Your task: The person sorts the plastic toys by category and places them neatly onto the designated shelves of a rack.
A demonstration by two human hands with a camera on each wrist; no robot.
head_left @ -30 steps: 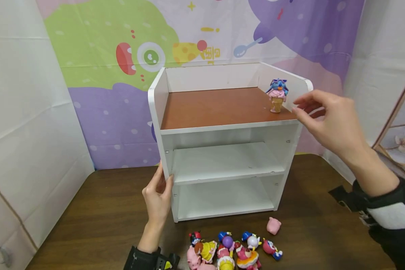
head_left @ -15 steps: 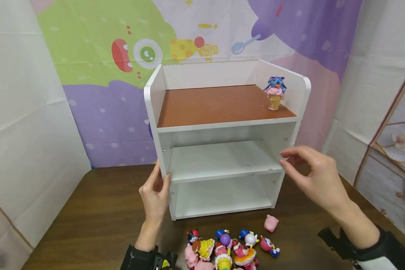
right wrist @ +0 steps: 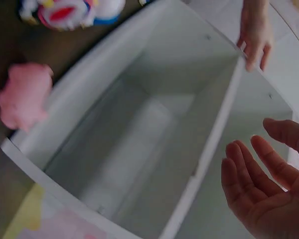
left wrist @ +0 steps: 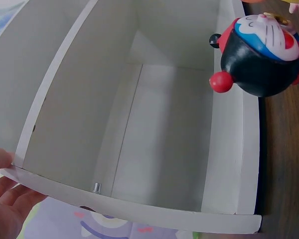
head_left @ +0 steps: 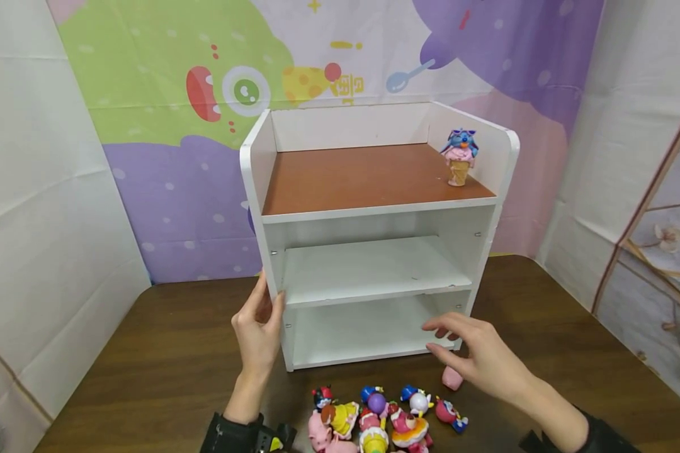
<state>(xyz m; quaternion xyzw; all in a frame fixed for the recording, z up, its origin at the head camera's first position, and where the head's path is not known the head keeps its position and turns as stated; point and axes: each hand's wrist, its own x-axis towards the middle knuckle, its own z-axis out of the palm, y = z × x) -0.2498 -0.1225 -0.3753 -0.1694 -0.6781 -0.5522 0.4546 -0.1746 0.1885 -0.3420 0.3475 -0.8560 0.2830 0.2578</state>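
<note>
Along the left side of the white shelf point(head_left: 368, 270), left hand point(head_left: 257, 333) has its grip pinched on it, probably for steadiness. Right hand point(head_left: 484, 355) hovers off the lower right front, grip loose, nothing held. Pink toy point(head_left: 452, 379) sits on the surface point(head_left: 187, 352) nearby; right-wrist view blurred, can't call shelf contact. Ice-cream figure point(head_left: 459, 160) stands up top. Other toys point(head_left: 374, 439) bunch in front, presumably for reach.

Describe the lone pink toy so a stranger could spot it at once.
Find the white shelf on the brown table. The pink toy lies before its front right corner, near the right hand. Unlike the multicoloured toys, it's plain pink, and unlike the clustered pink figures, it lies alone.
</note>
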